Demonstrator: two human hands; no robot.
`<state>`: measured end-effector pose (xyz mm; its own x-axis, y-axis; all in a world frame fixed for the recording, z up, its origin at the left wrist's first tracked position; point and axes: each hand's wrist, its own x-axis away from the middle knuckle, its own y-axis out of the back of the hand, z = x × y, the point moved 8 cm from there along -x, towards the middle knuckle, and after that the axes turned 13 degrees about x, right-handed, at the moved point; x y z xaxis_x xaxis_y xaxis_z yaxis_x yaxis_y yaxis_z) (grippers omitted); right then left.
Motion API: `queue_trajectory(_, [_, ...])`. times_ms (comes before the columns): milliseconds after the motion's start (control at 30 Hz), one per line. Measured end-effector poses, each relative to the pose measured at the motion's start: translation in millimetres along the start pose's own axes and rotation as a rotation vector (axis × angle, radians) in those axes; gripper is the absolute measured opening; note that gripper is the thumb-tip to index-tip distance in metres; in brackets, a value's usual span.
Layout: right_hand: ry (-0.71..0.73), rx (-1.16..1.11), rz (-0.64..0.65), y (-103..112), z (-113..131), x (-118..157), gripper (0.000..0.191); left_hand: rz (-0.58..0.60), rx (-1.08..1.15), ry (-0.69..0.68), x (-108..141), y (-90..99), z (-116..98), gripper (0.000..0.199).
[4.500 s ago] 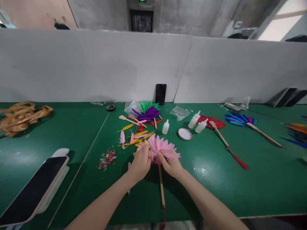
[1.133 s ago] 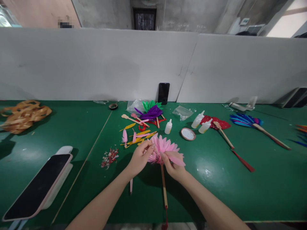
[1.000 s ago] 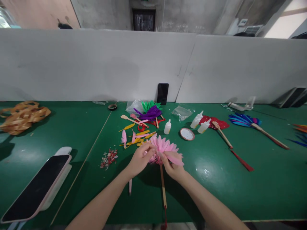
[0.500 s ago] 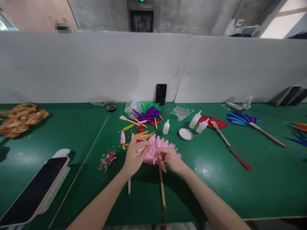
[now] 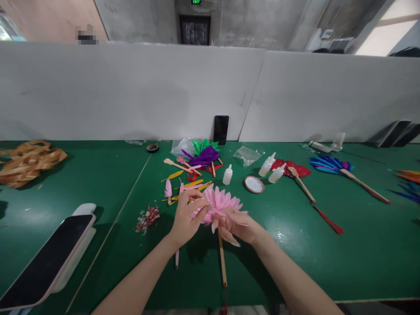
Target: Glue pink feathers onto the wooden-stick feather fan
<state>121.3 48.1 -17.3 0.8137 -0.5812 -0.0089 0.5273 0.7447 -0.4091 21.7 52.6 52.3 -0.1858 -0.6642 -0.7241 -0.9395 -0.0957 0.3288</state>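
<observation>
A pink feather fan [image 5: 223,199] lies on the table in front of me. Its wooden handle [image 5: 222,258] points toward me and ends in a red tassel [image 5: 225,297]. Over the fan's left side is my left hand [image 5: 190,214], thumb and fingertips pinched together; whatever they grip is too small to see. My right hand [image 5: 238,223], at the fan's lower right, has its fingers curled around what looks like a loose pink feather [image 5: 241,222]. The two hands' fingertips nearly meet, covering the base of the fan. Beneath my left wrist another pink feather [image 5: 177,258] rests on the table.
Loose yellow feathers [image 5: 172,176], wooden handles [image 5: 175,163] and a purple fan [image 5: 205,155] lie beyond the hands. Glue bottles [image 5: 227,175] and a round lid [image 5: 253,184] stand behind right. Red scraps [image 5: 147,218] and a large phone [image 5: 49,258] are leftward.
My right hand has turned and its fingers have shifted slightly down, showing a feather-like pink strip along it. My left fingertips have moved a little right.
</observation>
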Motion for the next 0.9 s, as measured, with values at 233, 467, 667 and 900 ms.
queue_trajectory(233, [-0.061,0.199,-0.159,5.0,-2.3,-2.3,0.036,-0.009,0.060,0.253,5.4,-2.1,26.9,0.021])
queue_trajectory(467, [-0.095,0.321,-0.203,6.6,-3.5,-4.1,0.043,0.003,0.071,0.285,2.6,-2.0,30.9,0.010])
queue_trajectory(667, [-0.097,0.435,-0.247,9.4,-9.6,-6.7,0.045,0.066,0.065,0.247,0.7,-6.6,26.2,0.011])
queue_trajectory(900, [-0.095,0.584,-0.385,14.0,-10.8,-5.1,0.043,0.077,-0.008,0.215,2.6,-7.2,23.6,0.012])
